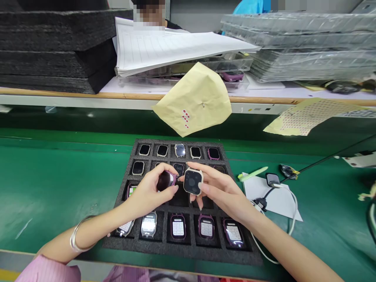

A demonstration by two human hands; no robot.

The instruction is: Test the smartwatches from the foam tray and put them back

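A black foam tray (135, 239) with square pockets lies on the green belt and holds several small watch bodies, some with lit screens. My left hand (149, 192) is closed round a purple watch body (166, 180) held just above the tray's middle. Beside it, my right hand (219, 190) pinches a beige watch body (193, 181) with its dark back facing me. The two watch bodies are almost touching.
A white paper sheet (264, 192) with a cable, a small charger puck (272, 179) and a green pen (252, 173) lies right of the tray. A yellow sticker sheet (196, 100) hangs from the shelf edge. Black foam stacks, papers and plastic trays fill the shelf; a person sits behind.
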